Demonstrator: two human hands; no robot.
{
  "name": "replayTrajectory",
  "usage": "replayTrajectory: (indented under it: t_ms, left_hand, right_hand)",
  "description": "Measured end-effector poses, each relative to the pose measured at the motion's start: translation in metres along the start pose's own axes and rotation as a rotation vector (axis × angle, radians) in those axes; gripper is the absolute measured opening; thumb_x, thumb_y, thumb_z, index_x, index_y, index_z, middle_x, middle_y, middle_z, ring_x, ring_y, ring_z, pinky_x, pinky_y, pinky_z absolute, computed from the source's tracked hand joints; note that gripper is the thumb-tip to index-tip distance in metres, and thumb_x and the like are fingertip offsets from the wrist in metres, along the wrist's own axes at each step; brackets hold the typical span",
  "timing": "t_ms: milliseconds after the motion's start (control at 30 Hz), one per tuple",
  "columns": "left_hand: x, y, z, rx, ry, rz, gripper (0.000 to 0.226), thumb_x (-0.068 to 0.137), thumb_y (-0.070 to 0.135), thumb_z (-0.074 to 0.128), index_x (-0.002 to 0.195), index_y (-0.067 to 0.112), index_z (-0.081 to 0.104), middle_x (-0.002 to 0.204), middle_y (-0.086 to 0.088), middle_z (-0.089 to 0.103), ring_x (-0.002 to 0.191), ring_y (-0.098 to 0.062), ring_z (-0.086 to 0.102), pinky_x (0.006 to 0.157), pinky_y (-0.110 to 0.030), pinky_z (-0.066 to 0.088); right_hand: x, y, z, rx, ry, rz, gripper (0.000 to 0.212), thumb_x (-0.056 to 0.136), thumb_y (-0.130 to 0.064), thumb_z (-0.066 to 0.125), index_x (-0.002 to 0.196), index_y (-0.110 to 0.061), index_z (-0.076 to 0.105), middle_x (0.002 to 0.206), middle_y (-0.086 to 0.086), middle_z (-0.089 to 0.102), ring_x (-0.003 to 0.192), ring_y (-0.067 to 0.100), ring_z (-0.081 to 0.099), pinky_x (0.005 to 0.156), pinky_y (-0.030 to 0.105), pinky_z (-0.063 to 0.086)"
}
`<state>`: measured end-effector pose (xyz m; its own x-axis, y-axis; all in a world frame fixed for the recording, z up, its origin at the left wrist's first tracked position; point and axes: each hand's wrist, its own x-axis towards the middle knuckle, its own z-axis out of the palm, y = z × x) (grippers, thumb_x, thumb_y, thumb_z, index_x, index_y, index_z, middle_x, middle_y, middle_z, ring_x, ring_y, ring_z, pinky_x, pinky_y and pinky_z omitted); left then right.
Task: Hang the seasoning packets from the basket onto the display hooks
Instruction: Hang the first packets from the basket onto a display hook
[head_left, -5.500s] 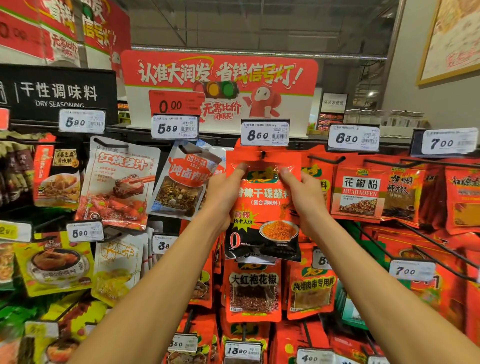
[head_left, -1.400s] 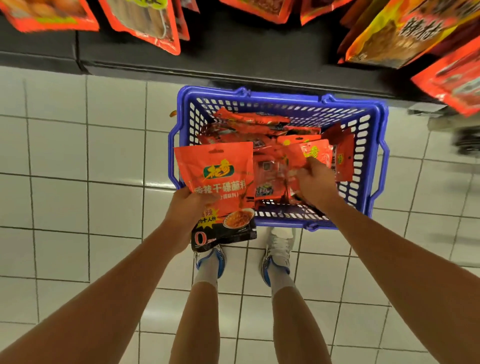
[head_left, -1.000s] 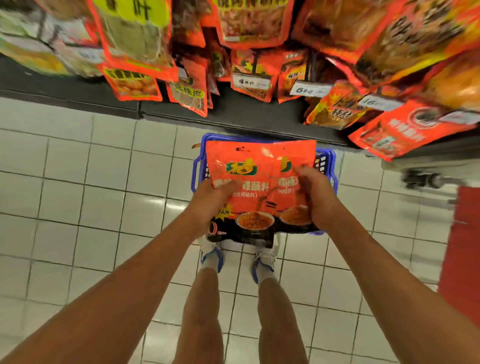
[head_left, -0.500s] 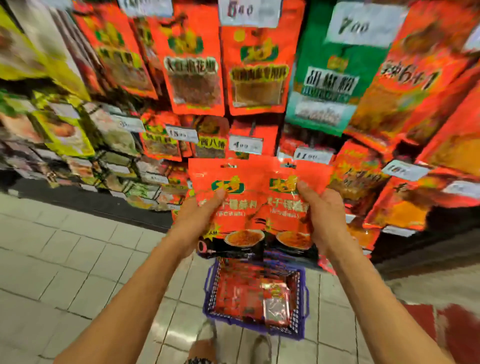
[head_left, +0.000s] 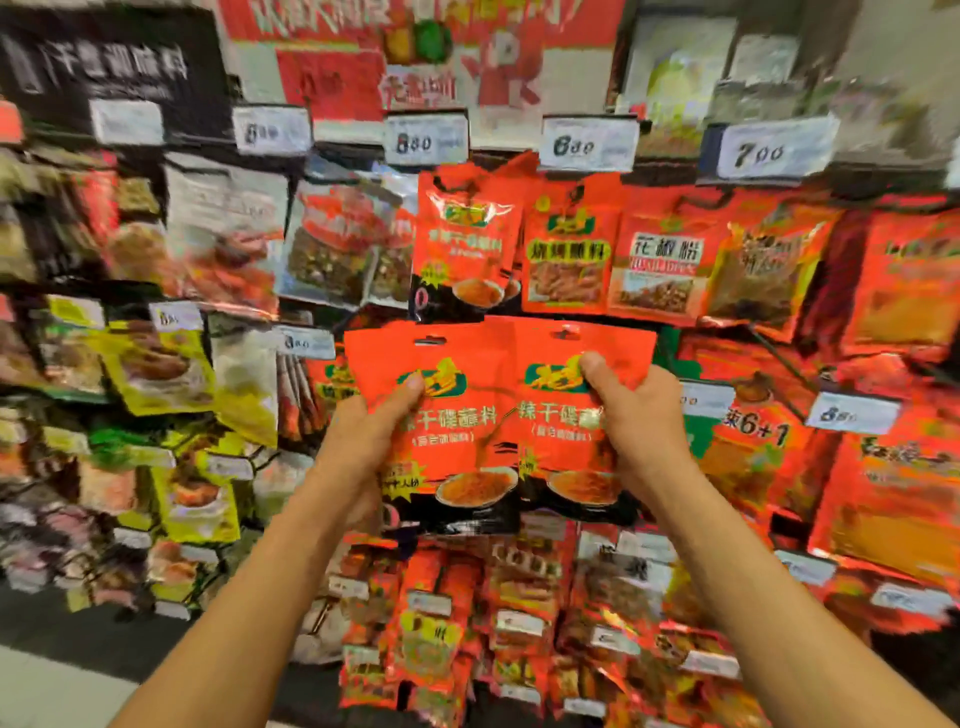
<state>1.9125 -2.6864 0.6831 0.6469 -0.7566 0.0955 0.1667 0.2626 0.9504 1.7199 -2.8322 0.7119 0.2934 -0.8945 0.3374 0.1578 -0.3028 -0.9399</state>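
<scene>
Display rack (head_left: 779, 332) fills the view, blurry, rows of hanging packets with price tags above each hook; basket not in view. Matching stock sits at 12 o'clock from the hands: a hung packet (head_left: 467, 244) of the same red design, under the price tag (head_left: 426, 140) reading roughly 8.80. Just below it, two seasoning packets held side by side, upright, faces toward the camera: left packet (head_left: 441, 415) and right packet (head_left: 566, 415), the left one's inner edge overlapping the right one a little at the middle. Each has a hang slot at the top edge, both visible and unobstructed. Left hand (head_left: 363, 441) grips its packet at the 9 o'clock edge, thumb across the front near the logo, other fingers behind, so can't tell how they lie. Right hand (head_left: 644, 426) does the same at the 3 o'clock edge, thumb pinching the front near the logo. Step, as I read it: carry-up done, alignment to the hook pending; neither slot is on a hook yet. Next move likely needs lifting toward 12 o'clock, stacking or sequencing the two so the slots line up with the hook tip, then pushing back. Hook tip itself is hidden behind the hung packet and blur, so locating it is the main risk.
</scene>
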Motion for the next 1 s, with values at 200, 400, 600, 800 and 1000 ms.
replayTrajectory:
  t_ms: [200,400,600,800,1000]
  left_hand:
    - [0.045,0.037,-0.033,-0.005,-0.065,0.032,0.014,0.09,0.023,0.072,0.102,0.016,0.077,0.099,-0.011,0.079,0.084,-0.025,0.078,0.065,-0.037,0.061]
    - [0.087,0.067,-0.048,-0.06,-0.085,0.058,0.016,0.087,0.019,0.075,0.102,0.014,0.076,0.099,-0.014,0.079,0.082,-0.028,0.078,0.062,-0.038,0.061]
    - [0.115,0.089,-0.046,-0.046,-0.121,0.1,0.022,0.09,0.031,0.074,0.108,0.017,0.073,0.099,-0.009,0.08,0.087,-0.028,0.078,0.065,-0.038,0.062]
    - [0.128,0.092,-0.044,-0.046,-0.142,0.095,0.022,0.091,0.03,0.074,0.107,0.016,0.073,0.096,-0.009,0.08,0.084,-0.026,0.078,0.062,-0.036,0.062]
    - [0.139,0.093,-0.041,-0.049,-0.156,0.083,0.027,0.09,0.033,0.075,0.111,0.017,0.072,0.098,-0.009,0.08,0.086,-0.027,0.078,0.064,-0.037,0.062]
  right_hand:
    - [0.046,-0.029,0.076,0.03,0.008,-0.036,0.024,0.09,-0.022,0.073,0.066,-0.026,0.074,0.068,-0.009,0.074,0.068,0.014,0.07,0.071,0.042,0.059]
    - [0.086,-0.054,0.145,0.052,0.041,-0.07,0.02,0.091,-0.031,0.073,0.076,-0.019,0.072,0.079,-0.003,0.076,0.081,0.022,0.074,0.075,0.044,0.06]
    - [0.112,-0.063,0.173,0.054,0.129,-0.081,0.035,0.086,-0.032,0.072,0.08,0.002,0.066,0.076,0.013,0.069,0.069,0.02,0.059,0.067,0.04,0.051]
    - [0.126,-0.06,0.179,0.051,0.193,-0.069,0.028,0.08,-0.032,0.071,0.055,-0.022,0.063,0.062,0.001,0.062,0.064,0.021,0.058,0.06,0.051,0.054]
    - [0.152,-0.053,0.182,0.022,0.251,0.006,0.028,0.085,-0.029,0.075,0.062,-0.018,0.064,0.06,-0.006,0.067,0.064,0.023,0.067,0.066,0.047,0.059]
